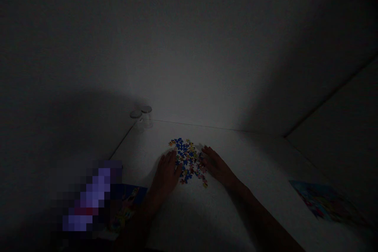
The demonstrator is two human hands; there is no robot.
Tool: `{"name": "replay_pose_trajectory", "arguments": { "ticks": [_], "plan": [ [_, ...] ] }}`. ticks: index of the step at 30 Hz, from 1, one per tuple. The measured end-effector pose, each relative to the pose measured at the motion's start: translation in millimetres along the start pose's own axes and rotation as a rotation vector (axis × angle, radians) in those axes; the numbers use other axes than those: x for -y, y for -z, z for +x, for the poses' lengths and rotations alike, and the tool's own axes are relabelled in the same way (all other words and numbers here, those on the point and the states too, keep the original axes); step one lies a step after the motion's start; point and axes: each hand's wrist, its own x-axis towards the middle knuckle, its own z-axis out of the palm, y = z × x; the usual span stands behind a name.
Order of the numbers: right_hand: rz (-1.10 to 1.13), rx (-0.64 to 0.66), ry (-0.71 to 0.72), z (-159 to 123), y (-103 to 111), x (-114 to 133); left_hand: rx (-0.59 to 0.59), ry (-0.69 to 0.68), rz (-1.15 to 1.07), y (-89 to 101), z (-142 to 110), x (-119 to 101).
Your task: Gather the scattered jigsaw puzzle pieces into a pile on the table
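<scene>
A heap of small, mostly blue and multicoloured jigsaw pieces [189,160] lies on a white table [236,201] in dim light. My left hand [165,175] rests flat on the table against the left side of the heap, fingers stretched out. My right hand [216,165] lies flat against the heap's right side, fingers also extended. Neither hand holds anything that I can see.
Two small clear jars with lids [142,118] stand at the table's far left corner by the wall. A colourful picture sheet [323,201] lies at the right. A colourful box [125,204] sits at the left front, beside a blurred-out patch.
</scene>
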Motion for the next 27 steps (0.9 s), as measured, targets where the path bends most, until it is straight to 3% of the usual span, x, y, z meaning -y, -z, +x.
{"name": "replay_pose_trajectory", "arguments": {
  "ticks": [5,14,19,24,27],
  "plan": [
    [-0.05,-0.021,0.001,-23.3,2.0,6.3,-0.023,0.014,0.035,1.1,2.2,0.2],
    [-0.026,-0.047,0.001,-16.7,1.5,3.8,-0.052,-0.002,0.146,28.5,5.3,7.2],
    [-0.089,-0.042,0.015,-15.7,2.9,6.4,0.009,-0.025,0.238,33.1,-6.5,13.3],
    [-0.269,0.049,0.187,12.1,-1.8,37.9,0.032,-0.02,0.18,21.2,-15.3,14.0],
    [-0.334,0.209,0.249,43.0,-14.1,66.2,-0.036,0.047,0.067,17.8,-14.0,18.4]
  ]
}}
